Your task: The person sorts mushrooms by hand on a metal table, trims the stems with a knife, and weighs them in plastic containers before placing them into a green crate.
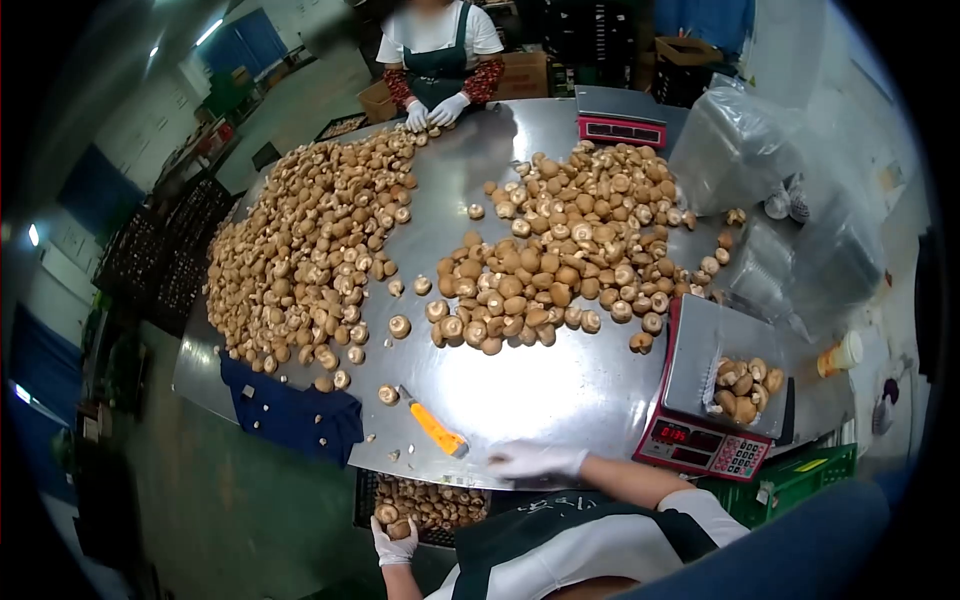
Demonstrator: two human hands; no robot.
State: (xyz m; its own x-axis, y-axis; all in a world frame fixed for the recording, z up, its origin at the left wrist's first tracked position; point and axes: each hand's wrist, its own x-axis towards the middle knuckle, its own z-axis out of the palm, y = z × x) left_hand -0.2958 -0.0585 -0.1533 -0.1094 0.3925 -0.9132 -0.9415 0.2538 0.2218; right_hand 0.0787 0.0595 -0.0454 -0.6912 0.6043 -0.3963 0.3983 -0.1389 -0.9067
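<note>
Just off the steel table's (600, 390) near edge, the left hand (394, 545) is cupped around a couple of mushrooms (398, 529), right by a dark crate (364, 505) full of more. Over that same edge the right hand (525, 460) is kinda blurry, so can't tell if it's gripping anything, with an orange knife (435, 428) near it on the tabletop. Farther out there's a red scale (685, 445) at the table's right side, plus two big mushroom piles across the top.
</note>
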